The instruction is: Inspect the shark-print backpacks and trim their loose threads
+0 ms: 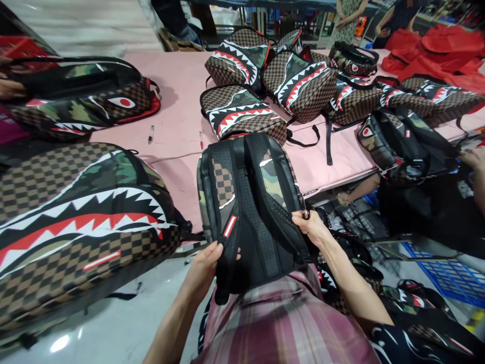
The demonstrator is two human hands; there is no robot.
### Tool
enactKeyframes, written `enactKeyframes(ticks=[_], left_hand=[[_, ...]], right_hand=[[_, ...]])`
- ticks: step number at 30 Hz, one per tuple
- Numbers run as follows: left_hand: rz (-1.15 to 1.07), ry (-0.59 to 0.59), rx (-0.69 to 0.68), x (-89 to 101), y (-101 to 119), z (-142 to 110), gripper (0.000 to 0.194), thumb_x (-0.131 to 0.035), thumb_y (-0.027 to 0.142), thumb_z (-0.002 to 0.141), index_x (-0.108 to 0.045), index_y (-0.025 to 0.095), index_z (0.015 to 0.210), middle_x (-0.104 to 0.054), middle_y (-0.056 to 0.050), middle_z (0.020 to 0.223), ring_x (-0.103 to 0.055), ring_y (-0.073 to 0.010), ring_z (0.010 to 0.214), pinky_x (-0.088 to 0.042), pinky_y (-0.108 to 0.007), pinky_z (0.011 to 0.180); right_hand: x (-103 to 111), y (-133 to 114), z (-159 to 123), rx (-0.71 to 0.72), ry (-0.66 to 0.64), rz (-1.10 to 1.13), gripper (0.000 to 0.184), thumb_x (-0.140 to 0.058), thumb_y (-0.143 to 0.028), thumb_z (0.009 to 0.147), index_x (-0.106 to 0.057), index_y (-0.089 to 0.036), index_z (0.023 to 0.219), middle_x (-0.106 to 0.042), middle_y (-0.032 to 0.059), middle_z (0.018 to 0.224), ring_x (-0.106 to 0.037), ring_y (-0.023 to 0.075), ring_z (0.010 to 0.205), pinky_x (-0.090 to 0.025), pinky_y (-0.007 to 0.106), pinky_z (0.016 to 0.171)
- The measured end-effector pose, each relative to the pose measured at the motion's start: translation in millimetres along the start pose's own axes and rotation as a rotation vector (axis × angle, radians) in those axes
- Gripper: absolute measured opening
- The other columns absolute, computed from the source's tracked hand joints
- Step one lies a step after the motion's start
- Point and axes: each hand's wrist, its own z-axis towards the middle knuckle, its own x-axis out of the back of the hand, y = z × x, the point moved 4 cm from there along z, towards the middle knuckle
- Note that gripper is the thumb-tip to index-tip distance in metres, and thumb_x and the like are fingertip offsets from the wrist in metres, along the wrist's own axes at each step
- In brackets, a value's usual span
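Observation:
A black backpack (pixel 261 222) with camouflage and brown-check panels leans upright at the table's near edge, its back and two shoulder straps facing me. My left hand (pixel 206 260) is closed on the lower part of the left shoulder strap, thumb in front. At the pack's right side edge, my right hand (pixel 312 227) pinches the fabric; a small dark item shows at its fingers, too small to name. A red-and-white tag (pixel 229 226) sits on the left strap. Just behind the pack lies a checked shark-mouth backpack (pixel 242 111), touching or nearly touching its top.
A large shark-mouth backpack (pixel 83 217) stands close on my left. More bags (pixel 299 83) are piled across the pink table (pixel 178 111), with red cloth (pixel 435 50) far right. Other people's hands (pixel 473 159) work at both sides. A blue crate (pixel 447 273) is low right.

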Motion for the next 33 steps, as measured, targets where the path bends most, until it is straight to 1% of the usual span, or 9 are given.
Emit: enactKeyframes(ticks=[8,10,13,15,19,21,28,31,33], left_hand=[[0.078,0.284,-0.275,16.0,18.4,15.8,0.055,-0.071,0.043,0.057,-0.057,0.013,0.100,-0.064,-0.002,0.076,-0.059,-0.0141,0.066,-0.046,-0.026,0.064],[0.165,0.380,-0.378,11.9,26.0,15.2,0.051,-0.068,0.043,0.060,-0.058,0.013,0.100,-0.064,-0.004,0.081,-0.059,-0.0164,0.072,-0.047,-0.030,0.069],[0.424,0.594,-0.664,-10.3,44.4,1.7,0.035,-0.063,0.039,0.066,-0.062,0.018,0.094,-0.063,-0.007,0.097,-0.057,-0.0208,0.092,-0.043,-0.036,0.085],[0.482,0.493,-0.680,-38.5,49.9,-1.3,0.032,-0.064,0.038,0.066,-0.063,0.018,0.091,-0.064,-0.007,0.097,-0.056,-0.0217,0.094,-0.042,-0.037,0.088],[0.154,-0.121,-0.293,-103.8,41.0,10.6,0.042,-0.068,0.042,0.064,-0.062,0.014,0.095,-0.067,-0.009,0.090,-0.062,-0.0210,0.081,-0.048,-0.035,0.075],[-0.038,-0.274,-0.213,-124.0,40.2,16.5,0.043,-0.069,0.040,0.066,-0.062,0.012,0.097,-0.068,-0.010,0.092,-0.062,-0.0221,0.084,-0.048,-0.036,0.078],[-0.283,-0.567,-0.067,-139.3,34.5,33.3,0.037,-0.069,0.033,0.071,-0.061,0.012,0.102,-0.068,-0.012,0.096,-0.062,-0.0254,0.095,-0.045,-0.041,0.089],[-0.255,-0.539,-0.130,-137.4,35.8,34.5,0.033,-0.071,0.031,0.069,-0.063,0.012,0.096,-0.069,-0.010,0.092,-0.063,-0.0240,0.092,-0.047,-0.039,0.087],[-0.213,-0.466,-0.215,-135.7,38.8,33.8,0.029,-0.071,0.031,0.068,-0.065,0.011,0.088,-0.069,-0.010,0.087,-0.063,-0.0233,0.089,-0.048,-0.036,0.084]], right_hand=[[-5.5,-6.7,-2.6,-0.009,-0.025,0.036,0.037,-0.078,-0.033,0.044,-0.063,-0.012,0.070,-0.041,-0.0080,0.044,-0.025,0.0025,0.038,-0.013,0.021,0.040],[-6.2,-7.4,-2.8,-0.011,-0.024,0.047,0.037,-0.078,-0.033,0.045,-0.063,-0.012,0.070,-0.042,-0.0079,0.045,-0.025,0.0023,0.039,-0.012,0.021,0.040],[-8.5,-9.8,-6.3,0.002,-0.041,0.049,0.035,-0.079,-0.033,0.046,-0.064,-0.012,0.069,-0.045,-0.0070,0.046,-0.026,0.0022,0.039,-0.012,0.021,0.041],[-11.2,-13.7,-11.3,0.033,-0.044,0.046,0.033,-0.079,-0.032,0.045,-0.065,-0.012,0.067,-0.047,-0.0061,0.047,-0.028,0.0028,0.041,-0.015,0.021,0.041],[-18.6,-22.9,-24.1,0.104,-0.025,0.072,0.029,-0.079,-0.031,0.046,-0.065,-0.014,0.065,-0.048,-0.0058,0.048,-0.032,0.0039,0.044,-0.019,0.021,0.041],[-22.8,-23.5,-29.2,0.112,-0.030,0.102,0.029,-0.079,-0.032,0.048,-0.065,-0.014,0.065,-0.047,-0.0058,0.048,-0.032,0.0038,0.043,-0.019,0.021,0.040],[-28.5,-0.8,-34.0,-0.005,-0.006,0.355,0.033,-0.077,-0.039,0.054,-0.056,-0.016,0.062,-0.039,-0.0089,0.045,-0.024,0.0018,0.035,-0.013,0.019,0.035],[-28.9,2.2,-33.3,-0.003,-0.014,0.342,0.031,-0.077,-0.038,0.056,-0.057,-0.016,0.065,-0.038,-0.0095,0.046,-0.020,0.0015,0.035,-0.011,0.019,0.035],[-28.6,-2.6,-33.7,0.059,-0.009,0.266,0.027,-0.075,-0.037,0.059,-0.059,-0.016,0.065,-0.042,-0.0080,0.048,-0.025,0.0026,0.036,-0.016,0.019,0.035]])
